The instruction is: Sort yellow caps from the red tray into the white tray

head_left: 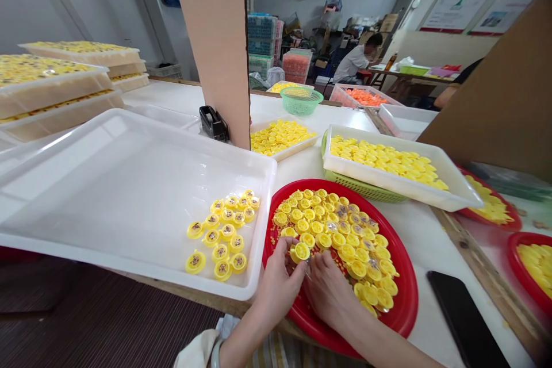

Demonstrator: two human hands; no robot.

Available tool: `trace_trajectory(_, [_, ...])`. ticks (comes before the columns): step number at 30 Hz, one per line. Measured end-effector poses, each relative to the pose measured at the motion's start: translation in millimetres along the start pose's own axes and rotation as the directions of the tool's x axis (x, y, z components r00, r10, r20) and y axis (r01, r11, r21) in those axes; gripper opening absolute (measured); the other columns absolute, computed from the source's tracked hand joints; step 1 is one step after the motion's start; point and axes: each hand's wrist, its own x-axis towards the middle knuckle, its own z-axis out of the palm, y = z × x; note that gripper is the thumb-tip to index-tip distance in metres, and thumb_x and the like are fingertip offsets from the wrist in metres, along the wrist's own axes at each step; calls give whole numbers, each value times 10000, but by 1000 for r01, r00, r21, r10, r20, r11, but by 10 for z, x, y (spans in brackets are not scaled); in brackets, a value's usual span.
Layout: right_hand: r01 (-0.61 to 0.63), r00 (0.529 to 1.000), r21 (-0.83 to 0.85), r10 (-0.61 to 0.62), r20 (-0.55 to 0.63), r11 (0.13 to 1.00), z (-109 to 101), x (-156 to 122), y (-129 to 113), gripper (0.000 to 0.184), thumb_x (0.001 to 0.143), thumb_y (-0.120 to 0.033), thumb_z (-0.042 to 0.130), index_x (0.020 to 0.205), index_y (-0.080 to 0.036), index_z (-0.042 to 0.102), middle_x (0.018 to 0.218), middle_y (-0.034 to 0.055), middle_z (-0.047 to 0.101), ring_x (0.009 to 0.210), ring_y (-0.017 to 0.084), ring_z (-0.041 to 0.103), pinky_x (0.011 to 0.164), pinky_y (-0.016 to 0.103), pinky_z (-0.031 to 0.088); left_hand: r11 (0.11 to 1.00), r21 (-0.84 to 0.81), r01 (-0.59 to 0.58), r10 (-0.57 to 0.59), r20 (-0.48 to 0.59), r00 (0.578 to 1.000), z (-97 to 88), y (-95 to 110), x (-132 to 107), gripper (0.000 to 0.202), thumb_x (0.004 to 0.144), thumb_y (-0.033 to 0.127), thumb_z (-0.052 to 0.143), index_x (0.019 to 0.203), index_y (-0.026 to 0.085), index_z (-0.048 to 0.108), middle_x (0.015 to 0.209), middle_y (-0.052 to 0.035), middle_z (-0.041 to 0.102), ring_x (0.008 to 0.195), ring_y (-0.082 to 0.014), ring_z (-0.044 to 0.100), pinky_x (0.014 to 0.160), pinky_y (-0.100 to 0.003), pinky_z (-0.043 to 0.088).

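Observation:
Over the near edge of a round red tray (405,305), my left hand (276,282) pinches a small yellow plastic cup-shaped piece (302,250), its round opening facing up. My right hand (330,290) is close beside it, fingers bent together near the piece; a bit of something clear seems to show at the fingertips, too small to make out. Many similar yellow pieces (347,252) fill the red tray, with small orange grains among them. Some there have clear, dark-printed discs (342,227) on top. To the left, a large white tray (129,184) holds several yellow pieces with printed centres (227,232).
A white tray of yellow pieces (383,161) rests on a green basket (366,185) behind the red tray. A black phone (466,316) lies at right. A cardboard panel (215,40) stands beside a black tape dispenser (213,123). Filled trays (56,109) are stacked left. A person (356,63) sits farther back.

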Motion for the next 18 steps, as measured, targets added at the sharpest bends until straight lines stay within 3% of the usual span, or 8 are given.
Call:
trace_trajectory(6, [4,998,47,-1,-57,999,148,21,-147,283,718,-57,525,875,-190,719,818,105,733,822,307,637,831,468,463,1000,5,-12,12,1,1000,5,0,3,255,837,193,576,1079,214,501,930,-29,636,851,-190,630,764,-287,473])
trace_trajectory(9, [2,995,108,8,-96,994,117,-9,-64,222,723,-61,536,796,-214,679,714,56,705,700,267,629,760,426,463,1000,7,-4,4,6,1000,-6,1,3,265,838,192,566,1091,214,492,930,-30,638,854,-192,632,749,-281,470])
trace_trajectory(13, [-46,987,215,77,-138,976,-149,-95,266,130,822,-117,524,780,-210,604,669,21,641,624,209,584,686,370,408,1000,26,2,-2,10,1000,-16,-24,4,260,838,193,562,1088,220,495,1012,-44,654,861,-191,632,749,-282,467])
trace_trajectory(18, [-50,952,323,143,-269,945,-495,-58,580,291,990,-180,315,797,-205,531,691,19,591,612,193,513,677,353,313,999,11,-31,31,73,997,61,-55,6,249,813,163,572,1051,213,517,991,-36,647,841,-180,618,747,-276,466])
